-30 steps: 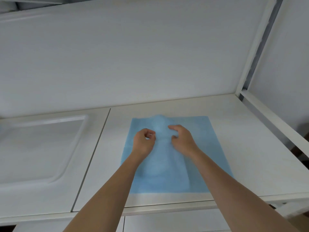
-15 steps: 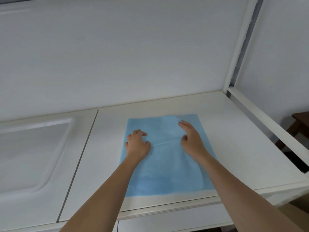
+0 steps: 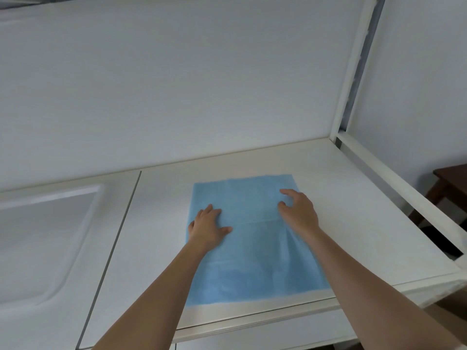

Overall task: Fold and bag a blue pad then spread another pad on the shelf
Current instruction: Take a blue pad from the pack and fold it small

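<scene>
Now the one blue pad (image 3: 255,238) lies spread flat on the white shelf (image 3: 353,203), its central hump of a second ago smoothed out and both hands slid apart toward its side edges. The left hand (image 3: 207,229) presses flat with straight fingers at the left edge; the right hand (image 3: 298,210) rests with fingers loosely arched, holding nothing. Forearms hide parts of the pad's lower corners.

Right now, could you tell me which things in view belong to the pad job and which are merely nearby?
Job: blue pad, shelf, left hand, right hand.
Nearby: recessed white panel, dark wooden furniture.
</scene>
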`<action>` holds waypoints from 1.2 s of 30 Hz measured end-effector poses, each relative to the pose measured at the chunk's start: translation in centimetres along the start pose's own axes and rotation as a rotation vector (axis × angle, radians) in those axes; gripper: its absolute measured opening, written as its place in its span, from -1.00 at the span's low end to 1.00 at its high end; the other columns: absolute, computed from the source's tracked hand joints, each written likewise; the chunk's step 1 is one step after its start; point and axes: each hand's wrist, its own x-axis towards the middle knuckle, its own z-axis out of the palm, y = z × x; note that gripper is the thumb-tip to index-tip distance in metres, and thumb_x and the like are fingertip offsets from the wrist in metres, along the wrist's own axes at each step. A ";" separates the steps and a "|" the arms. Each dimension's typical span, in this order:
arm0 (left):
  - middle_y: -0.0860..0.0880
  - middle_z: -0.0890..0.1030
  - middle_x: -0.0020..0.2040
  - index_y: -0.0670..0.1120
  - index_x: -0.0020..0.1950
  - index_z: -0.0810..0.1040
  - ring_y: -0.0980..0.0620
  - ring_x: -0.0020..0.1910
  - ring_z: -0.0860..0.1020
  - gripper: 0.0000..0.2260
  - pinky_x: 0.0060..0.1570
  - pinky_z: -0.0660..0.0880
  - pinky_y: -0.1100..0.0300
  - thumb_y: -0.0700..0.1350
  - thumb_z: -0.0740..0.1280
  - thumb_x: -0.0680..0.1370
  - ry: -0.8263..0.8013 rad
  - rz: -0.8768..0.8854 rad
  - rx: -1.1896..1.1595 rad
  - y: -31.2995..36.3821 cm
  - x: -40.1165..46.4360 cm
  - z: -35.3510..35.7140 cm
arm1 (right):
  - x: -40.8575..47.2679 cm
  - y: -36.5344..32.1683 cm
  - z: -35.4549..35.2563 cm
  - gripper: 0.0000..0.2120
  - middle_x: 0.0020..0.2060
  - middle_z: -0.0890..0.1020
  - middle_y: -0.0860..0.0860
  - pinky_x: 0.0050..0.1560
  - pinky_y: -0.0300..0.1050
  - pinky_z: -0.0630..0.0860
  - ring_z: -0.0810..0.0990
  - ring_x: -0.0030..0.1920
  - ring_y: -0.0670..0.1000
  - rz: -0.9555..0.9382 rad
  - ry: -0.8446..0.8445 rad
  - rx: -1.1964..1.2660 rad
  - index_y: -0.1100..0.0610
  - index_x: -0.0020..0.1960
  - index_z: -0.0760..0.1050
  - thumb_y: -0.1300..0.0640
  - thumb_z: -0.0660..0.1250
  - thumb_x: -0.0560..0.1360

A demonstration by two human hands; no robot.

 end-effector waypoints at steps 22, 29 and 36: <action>0.08 0.12 0.55 0.06 0.48 0.24 0.08 0.53 0.07 -0.39 0.43 0.06 0.04 0.18 0.33 0.50 -0.001 0.003 -0.002 -0.2 0.7 -0.6 | 5.8 0.6 0.1 -0.55 0.35 0.40 0.15 0.36 -0.15 0.24 0.36 0.37 0.10 -0.062 -0.046 -0.047 0.25 0.36 0.39 0.32 0.23 0.47; 0.04 0.15 0.54 0.03 0.45 0.31 0.03 0.52 0.10 -0.52 0.42 0.11 -0.01 0.07 0.29 0.55 0.102 -0.057 -0.023 -0.4 0.6 -1.3 | 5.1 0.2 -2.3 -0.56 0.20 0.50 0.14 0.12 -0.18 0.38 0.49 0.19 0.08 -0.068 -0.059 -0.030 0.13 0.34 0.42 0.28 0.29 0.47; 0.00 0.13 0.54 0.01 0.44 0.32 -0.02 0.51 0.10 -0.55 0.40 0.14 -0.06 0.01 0.28 0.57 0.111 -0.109 -0.050 -0.4 -0.5 -1.9 | 1.8 0.9 -1.8 -0.73 -0.05 0.55 0.05 -0.08 -0.23 0.37 0.52 -0.04 0.03 0.014 -0.077 -0.060 0.16 0.10 0.54 0.30 0.31 0.41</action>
